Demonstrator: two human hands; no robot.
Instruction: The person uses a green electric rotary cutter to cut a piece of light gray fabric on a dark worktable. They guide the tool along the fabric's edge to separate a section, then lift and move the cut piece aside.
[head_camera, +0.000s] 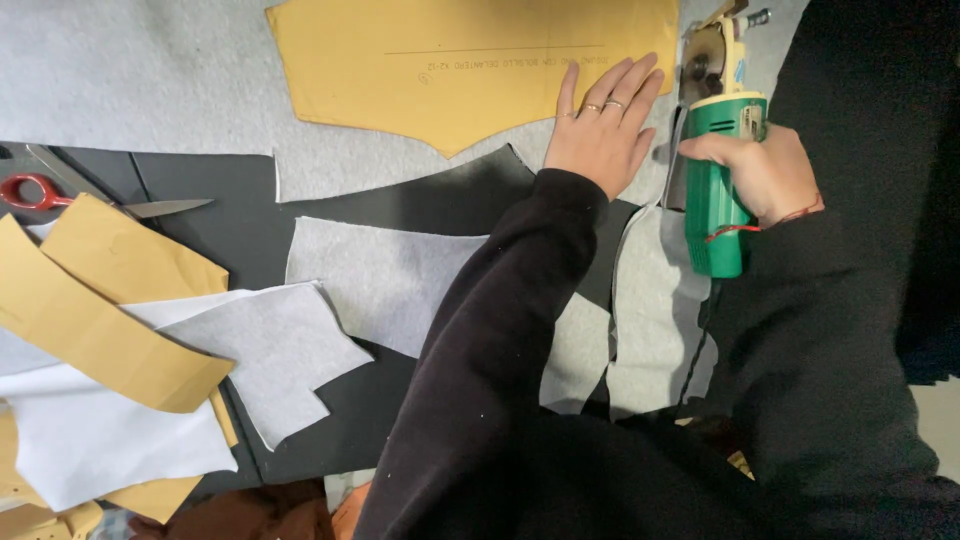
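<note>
Head view. Electric rotary fabric cutter (717, 150): green cylindrical body, cream guard and round steel blade at its far end, thin red band near the handle base, dark cord trailing toward the person; it stands at the upper right of the table, on the grey fabric (130, 75), just off the right edge of the paper pattern. Right hand (765, 172): fingers closed round the green body from the right, a red thread at the wrist. Left hand (600, 125): open and flat, fingers spread, rings on two of them, pressing the lower right corner of the mustard paper pattern (450, 65), close beside the blade. Pattern: large, with a pointed lower edge, lying flat on the grey fabric, whose cut lower edge runs along the dark table (240, 225). Cut grey pieces (385, 275) lie below the left black sleeve; a narrow grey strip (650, 310) lies under the cutter. Left side: red-handled scissors (90, 198), folded mustard paper strips (100, 310), overlapping white and grey pieces (270, 345). Open room: bare dark table between scissors and cut pieces; the cutter's right side is crowded by dark cloth.
</note>
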